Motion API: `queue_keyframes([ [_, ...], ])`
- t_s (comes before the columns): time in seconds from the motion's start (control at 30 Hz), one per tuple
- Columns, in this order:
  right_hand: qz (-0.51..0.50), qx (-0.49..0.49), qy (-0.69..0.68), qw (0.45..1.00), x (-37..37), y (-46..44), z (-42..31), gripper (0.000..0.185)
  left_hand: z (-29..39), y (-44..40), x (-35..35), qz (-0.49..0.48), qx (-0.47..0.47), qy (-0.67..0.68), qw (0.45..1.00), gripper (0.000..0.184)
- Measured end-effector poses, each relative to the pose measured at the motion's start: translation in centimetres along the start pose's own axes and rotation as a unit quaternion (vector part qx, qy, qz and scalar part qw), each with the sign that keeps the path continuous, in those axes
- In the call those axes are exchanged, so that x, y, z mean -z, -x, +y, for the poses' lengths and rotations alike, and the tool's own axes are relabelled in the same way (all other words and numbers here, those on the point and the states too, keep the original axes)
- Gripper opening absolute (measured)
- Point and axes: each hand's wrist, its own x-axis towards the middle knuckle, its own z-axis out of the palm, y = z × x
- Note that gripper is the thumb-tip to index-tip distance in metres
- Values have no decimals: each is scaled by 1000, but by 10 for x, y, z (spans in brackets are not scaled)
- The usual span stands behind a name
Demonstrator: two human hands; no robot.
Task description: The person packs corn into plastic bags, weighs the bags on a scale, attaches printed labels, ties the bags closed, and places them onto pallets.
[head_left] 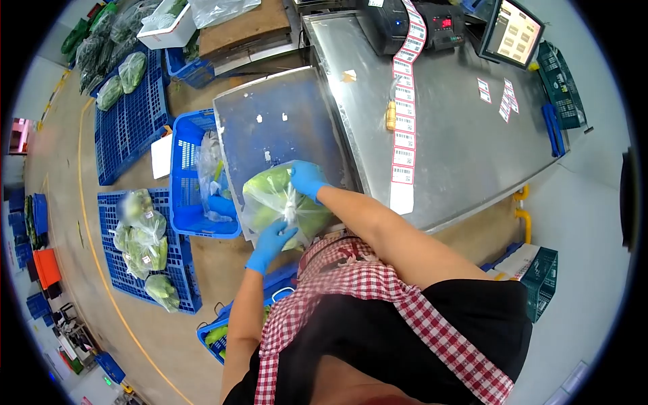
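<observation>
A clear plastic bag of green leafy vegetables lies on the grey scuffed platform in front of me, its plastic gathered into a whitish twist near the middle. My left hand, in a blue glove, is at the near side of the bag, its fingers closed on the plastic just below the twist. On the far right side, my right hand, also gloved in blue, has its fingers curled onto the bag. Some of the right fingertips are hidden against the plastic.
Left of the platform stands a blue crate holding plastic and a blue item. Bagged vegetables rest on a blue pallet. The steel table bears a label strip, a printer and a screen.
</observation>
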Motion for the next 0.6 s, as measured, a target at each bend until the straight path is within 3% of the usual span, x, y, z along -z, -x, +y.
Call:
queue_keyframes([
  [0.07, -57, 15, -55, 997, -1, -5, -9, 18, -3, -7, 8, -41, 175, 180, 967, 28],
  [0.17, -9, -16, 19, 1000, 1, -11, 20, 25, -29, -9, 8, -24, -9, 56, 998, 22],
  [0.27, -57, -18, 95, 994, -1, -7, 43, 23, -61, 4, 13, 28, -149, 80, 985, 20],
  [0.3, -48, -25, 71, 996, -1, -3, 42, 20, -47, 15, 20, -4, -75, 144, 987, 19],
  [0.37, -32, -29, 24, 999, 1, -2, 33, 17, -59, 14, 9, 34, 6, 275, 961, 22],
  [0.4, -137, -2, -8, 991, 15, -4, 30, 24, -71, 11, 4, 56, 42, 340, 938, 25],
  [0.43, -243, 24, -37, 969, 41, 0, 26, 34, -88, 5, -5, 76, 16, 231, 970, 35],
  [0.47, -246, 130, -133, 951, 69, 13, 15, 60, -78, 5, -9, 88, 22, 201, 975, 34],
  [0.5, -262, 166, -173, 935, 67, 5, 42, 68, -61, 8, -18, 100, 30, 173, 979, 33],
  [0.57, -184, 60, -293, 936, 138, 52, 14, 58, -45, 4, -26, 125, 68, 142, 980, 33],
  [0.6, -111, 34, -301, 947, 147, 59, 45, 49, -39, -1, -26, 138, 97, 135, 976, 33],
])
